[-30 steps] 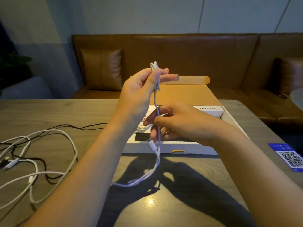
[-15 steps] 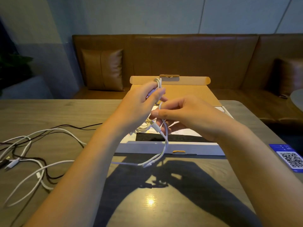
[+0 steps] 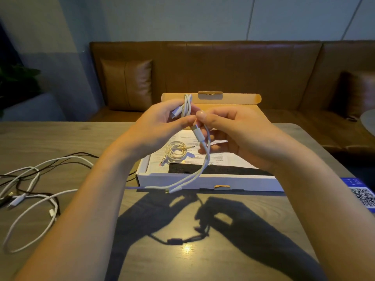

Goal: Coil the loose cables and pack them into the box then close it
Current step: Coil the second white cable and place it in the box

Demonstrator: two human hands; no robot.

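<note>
Since we only get the head view, here's that: our left hand [image 3: 162, 122] grips the folded loops of the white cable [image 3: 204, 159], probably so they don't spring apart, while our right hand [image 3: 229, 132] pinches it near the plug to feed the next loop. Its tail hangs toward 6 o'clock over the open box [image 3: 203, 180], where 1 coiled cable [image 3: 175, 150] already sits. More loose cables [image 3: 30, 189] wait at 9 o'clock.

From my remote feed: a brown leather sofa [image 3: 233, 74] with a matching cushion [image 3: 126, 84] lines the wall behind the wooden table [image 3: 50, 136]; a blue QR-code card [image 3: 362, 194] lies at right.
</note>
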